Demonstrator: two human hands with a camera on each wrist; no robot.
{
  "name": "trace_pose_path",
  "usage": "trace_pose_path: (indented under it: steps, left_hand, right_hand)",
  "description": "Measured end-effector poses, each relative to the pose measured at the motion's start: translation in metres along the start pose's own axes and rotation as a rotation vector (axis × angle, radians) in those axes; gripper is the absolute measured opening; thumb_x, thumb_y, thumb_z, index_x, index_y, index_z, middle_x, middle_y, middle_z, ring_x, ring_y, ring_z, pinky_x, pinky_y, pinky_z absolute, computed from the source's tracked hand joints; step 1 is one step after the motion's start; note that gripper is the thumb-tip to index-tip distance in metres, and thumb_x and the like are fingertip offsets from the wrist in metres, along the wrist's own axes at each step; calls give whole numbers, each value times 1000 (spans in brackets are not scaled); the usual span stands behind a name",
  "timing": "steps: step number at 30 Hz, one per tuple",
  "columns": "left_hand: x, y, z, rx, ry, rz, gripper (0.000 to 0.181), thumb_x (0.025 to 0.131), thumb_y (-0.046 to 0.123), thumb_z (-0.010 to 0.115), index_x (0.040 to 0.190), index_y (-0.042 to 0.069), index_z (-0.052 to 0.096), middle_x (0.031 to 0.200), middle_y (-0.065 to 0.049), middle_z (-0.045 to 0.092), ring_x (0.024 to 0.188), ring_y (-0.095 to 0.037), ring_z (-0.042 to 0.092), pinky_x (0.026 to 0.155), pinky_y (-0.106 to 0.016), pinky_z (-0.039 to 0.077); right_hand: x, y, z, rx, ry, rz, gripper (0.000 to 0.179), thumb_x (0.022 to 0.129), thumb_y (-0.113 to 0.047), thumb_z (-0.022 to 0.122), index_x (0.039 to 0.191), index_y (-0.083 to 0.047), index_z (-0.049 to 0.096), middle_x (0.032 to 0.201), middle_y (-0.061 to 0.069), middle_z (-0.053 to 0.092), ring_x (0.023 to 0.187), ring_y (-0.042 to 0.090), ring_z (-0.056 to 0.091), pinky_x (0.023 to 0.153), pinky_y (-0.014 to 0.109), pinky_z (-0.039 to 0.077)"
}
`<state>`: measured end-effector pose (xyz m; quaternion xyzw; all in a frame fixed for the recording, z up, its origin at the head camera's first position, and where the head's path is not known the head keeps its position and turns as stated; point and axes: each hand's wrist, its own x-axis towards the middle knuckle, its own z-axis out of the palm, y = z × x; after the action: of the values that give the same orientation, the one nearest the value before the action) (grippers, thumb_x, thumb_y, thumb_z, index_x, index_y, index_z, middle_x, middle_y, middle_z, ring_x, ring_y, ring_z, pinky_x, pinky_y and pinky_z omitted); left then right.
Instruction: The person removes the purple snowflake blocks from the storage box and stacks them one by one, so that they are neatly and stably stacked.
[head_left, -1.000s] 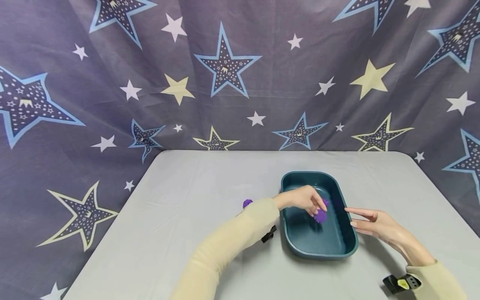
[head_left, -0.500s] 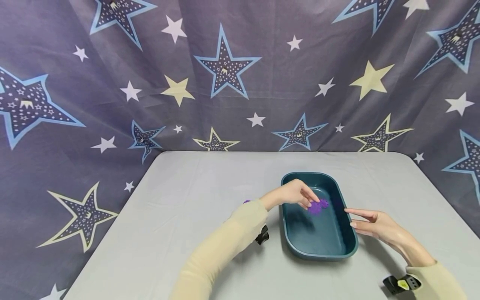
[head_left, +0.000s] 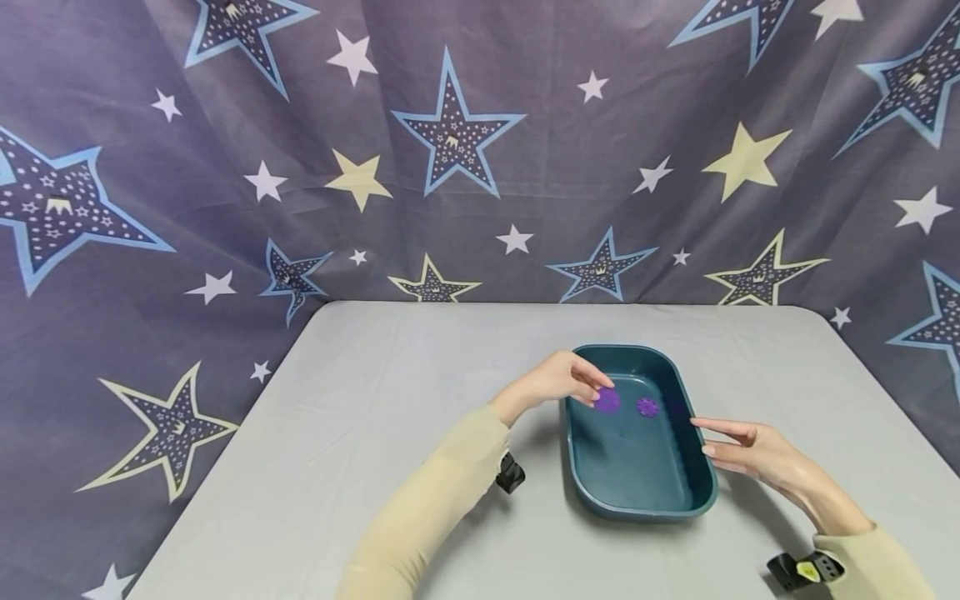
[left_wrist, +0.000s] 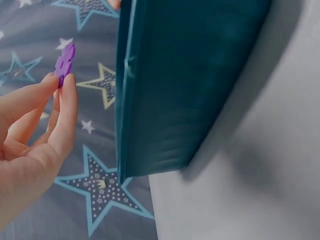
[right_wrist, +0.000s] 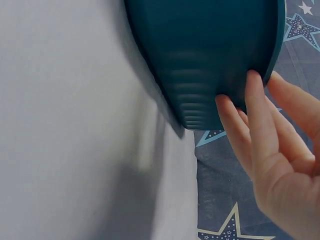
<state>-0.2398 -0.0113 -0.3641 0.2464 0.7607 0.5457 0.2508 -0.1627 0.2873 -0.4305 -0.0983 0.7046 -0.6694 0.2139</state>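
My left hand (head_left: 558,379) pinches a flat purple notched disc (head_left: 607,401) between thumb and fingertips, over the left side of a dark teal plastic bin (head_left: 637,492). In the left wrist view that disc (left_wrist: 65,64) stands on edge in the fingertips, beside the bin's outer wall (left_wrist: 175,90). A second purple disc (head_left: 647,407) lies on the bin's floor, toward the far right. With nearly straight fingers, my right hand (head_left: 765,454) touches the bin's right side. The right wrist view has its fingertips (right_wrist: 254,77) against the outer wall just below the rim.
The bin stands on a table with a pale grey cover (head_left: 360,400). Behind and beside the table hangs a dark curtain (head_left: 465,225) patterned with stars. A black wrist device (head_left: 510,473) hangs below the left sleeve, another (head_left: 802,570) at the right cuff.
The left hand has drawn left and slightly away from me with its disc, uncovering the disc in the bin. A purple piece on the table is now hidden behind the left arm.
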Motion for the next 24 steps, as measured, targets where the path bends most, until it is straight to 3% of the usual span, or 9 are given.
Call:
trace_pose_path:
  steps: [4,14,24]
  left_hand:
    - [1,-17,-7,-38,48,7,23,79,-10,57,101,-10,62,90,-21,63,65,-9,60,72,-35,52]
    - [-22,-32,-30,-130,156,-15,27,79,-9,57,106,-10,59,96,-22,62,69,-15,63,75,-38,51]
    - [-40,-50,-48,-126,274,-28,27,76,-13,55,102,-14,59,88,-23,63,66,-11,60,74,-40,50]
  right_hand:
    - [0,0,1,-31,32,23,35,85,-6,57,118,-18,58,107,-22,52,94,2,56,79,24,48]
    - [0,-3,2,-81,81,59,37,83,-10,60,120,-14,56,110,-16,52,93,1,56,79,25,48]
    - [0,-3,3,-56,62,45,35,84,-8,59,118,-17,58,107,-20,53,93,1,57,78,24,48]
